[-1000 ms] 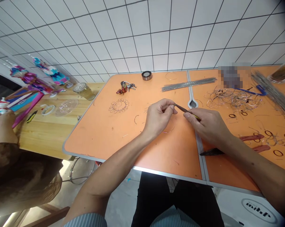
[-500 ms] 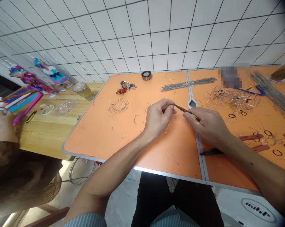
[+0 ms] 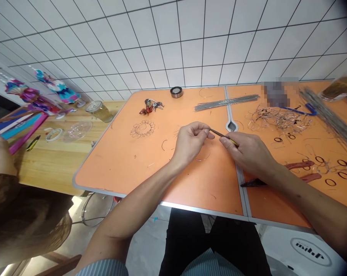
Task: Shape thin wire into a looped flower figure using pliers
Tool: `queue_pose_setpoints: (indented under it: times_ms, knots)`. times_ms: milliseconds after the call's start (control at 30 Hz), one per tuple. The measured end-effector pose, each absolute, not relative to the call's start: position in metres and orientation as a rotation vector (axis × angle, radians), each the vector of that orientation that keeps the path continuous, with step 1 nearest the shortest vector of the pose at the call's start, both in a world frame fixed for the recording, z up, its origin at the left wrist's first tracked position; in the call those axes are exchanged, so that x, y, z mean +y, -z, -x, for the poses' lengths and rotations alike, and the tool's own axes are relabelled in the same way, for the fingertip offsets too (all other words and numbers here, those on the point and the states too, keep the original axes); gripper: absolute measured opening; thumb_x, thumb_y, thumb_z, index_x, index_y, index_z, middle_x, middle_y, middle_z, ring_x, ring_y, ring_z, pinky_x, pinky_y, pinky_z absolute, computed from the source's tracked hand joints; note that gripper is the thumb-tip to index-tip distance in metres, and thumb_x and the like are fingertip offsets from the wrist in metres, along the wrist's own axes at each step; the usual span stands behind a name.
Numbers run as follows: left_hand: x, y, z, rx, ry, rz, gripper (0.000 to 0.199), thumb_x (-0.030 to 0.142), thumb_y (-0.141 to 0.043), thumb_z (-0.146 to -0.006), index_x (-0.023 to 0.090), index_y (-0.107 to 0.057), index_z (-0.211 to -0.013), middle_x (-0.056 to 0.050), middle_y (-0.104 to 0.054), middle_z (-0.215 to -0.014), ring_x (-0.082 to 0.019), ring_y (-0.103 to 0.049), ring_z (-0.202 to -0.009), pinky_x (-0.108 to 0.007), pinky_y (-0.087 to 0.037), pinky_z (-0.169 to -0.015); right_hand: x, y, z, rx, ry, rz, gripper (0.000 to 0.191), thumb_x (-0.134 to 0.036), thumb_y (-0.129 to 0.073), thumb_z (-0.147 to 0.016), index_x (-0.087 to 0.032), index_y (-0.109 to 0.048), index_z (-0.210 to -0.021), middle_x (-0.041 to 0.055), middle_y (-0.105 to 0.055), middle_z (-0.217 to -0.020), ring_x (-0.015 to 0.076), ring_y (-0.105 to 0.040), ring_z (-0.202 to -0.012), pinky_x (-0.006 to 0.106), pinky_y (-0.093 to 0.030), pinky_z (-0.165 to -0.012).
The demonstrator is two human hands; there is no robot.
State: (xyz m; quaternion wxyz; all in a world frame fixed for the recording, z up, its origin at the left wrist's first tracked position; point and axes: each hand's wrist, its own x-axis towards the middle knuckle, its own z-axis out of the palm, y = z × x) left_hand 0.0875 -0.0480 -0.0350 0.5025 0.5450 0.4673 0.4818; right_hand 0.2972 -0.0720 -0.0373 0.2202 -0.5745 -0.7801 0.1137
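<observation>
My right hand (image 3: 250,151) is closed round a slim, dark, pointed tool (image 3: 219,133) with a yellow part showing under the fingers. The tool's tip reaches my left hand (image 3: 192,140), whose thumb and fingers are pinched together over something too small to make out. A thin curved wire (image 3: 204,158) shows just below the left fingers. Pliers with red handles (image 3: 301,165) lie partly hidden beneath my right forearm. To the left, a wire ring of small loops (image 3: 142,129) rests on the orange table (image 3: 150,172).
Keys (image 3: 154,105) and a tape roll (image 3: 176,91) lie near the tiled wall. Straight wires (image 3: 225,102) lie behind my hands. Tangled wire (image 3: 277,117) and several dark rings (image 3: 330,182) are at right. Left, another person's hand (image 3: 0,153) is over a wooden table (image 3: 49,165).
The whole view has shifted slightly. Both my hands keep nearly the same pose, the tool still between them. The other person's hand has moved toward the left edge, and the white object there has gone from sight.
</observation>
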Motion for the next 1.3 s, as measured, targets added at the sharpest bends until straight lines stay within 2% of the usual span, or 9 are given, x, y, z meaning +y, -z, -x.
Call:
queue_pose_setpoints:
  times_ms: [400,733,867,1033,1133,1300]
  knots:
    - [-0.047,0.039,-0.093,1.15,-1.194,-1.234,0.013,0.011,-0.069,-0.1,0.017,-0.074,-0.089,-0.004,-0.083,-0.08,-0.013,-0.07,-0.065,-0.027,-0.056,-0.073,-0.072,0.04,-0.294,-2.186,-0.229,1.677,0.038,-0.047,-0.048,-0.11,-0.028,-0.038,-0.079,0.0044,-0.058,-0.074,0.0239,-0.05,-0.071,0.036,-0.027,-0.065]
    - [-0.049,0.043,-0.097,1.146,-1.218,-1.22,0.013,0.01,-0.069,-0.099,0.017,-0.073,-0.088,-0.004,-0.081,-0.077,-0.013,-0.069,-0.066,-0.027,-0.056,-0.075,-0.071,0.046,-0.295,-2.223,-0.123,1.709,0.035,-0.044,-0.048,-0.111,-0.026,-0.047,-0.081,0.0068,-0.066,-0.08,0.0235,-0.056,-0.073,0.036,-0.025,-0.065]
    - [-0.043,0.042,-0.09,1.074,-1.17,-1.169,0.01,0.016,-0.073,-0.1,0.017,-0.073,-0.091,-0.003,-0.082,-0.078,-0.011,-0.068,-0.062,-0.025,-0.054,-0.07,-0.068,0.044,-0.296,-2.206,-0.179,1.642,0.037,-0.046,-0.047,-0.113,-0.026,-0.049,-0.082,0.0067,-0.068,-0.085,0.024,-0.059,-0.077,0.036,-0.028,-0.066]
    - [-0.034,0.04,-0.08,0.945,-1.113,-0.979,0.007,0.021,-0.079,-0.1,0.017,-0.076,-0.095,-0.006,-0.086,-0.087,-0.01,-0.071,-0.066,-0.023,-0.055,-0.07,-0.061,0.045,-0.303,-2.095,-0.214,1.596,0.035,-0.047,-0.046,-0.116,-0.025,-0.066,-0.095,0.0077,-0.075,-0.097,0.0265,-0.067,-0.089,0.037,-0.038,-0.072]
    - [-0.03,0.039,-0.077,0.882,-1.072,-0.873,0.012,0.024,-0.085,-0.096,0.017,-0.076,-0.097,-0.007,-0.087,-0.091,-0.009,-0.073,-0.068,-0.022,-0.057,-0.071,-0.057,0.053,-0.31,-2.148,-0.053,1.733,0.036,-0.045,-0.05,-0.115,-0.023,-0.075,-0.103,0.012,-0.08,-0.109,0.0305,-0.071,-0.096,0.039,-0.034,-0.069]
    - [-0.03,0.039,-0.076,0.778,-1.017,-0.794,0.018,0.028,-0.09,-0.094,0.018,-0.077,-0.102,-0.007,-0.089,-0.098,-0.011,-0.077,-0.074,-0.024,-0.062,-0.079,-0.053,0.066,-0.316,-2.39,0.286,1.769,0.034,-0.037,-0.056,-0.112,-0.016,-0.082,-0.104,0.0184,-0.079,-0.106,0.0333,-0.07,-0.094,0.041,-0.03,-0.069]
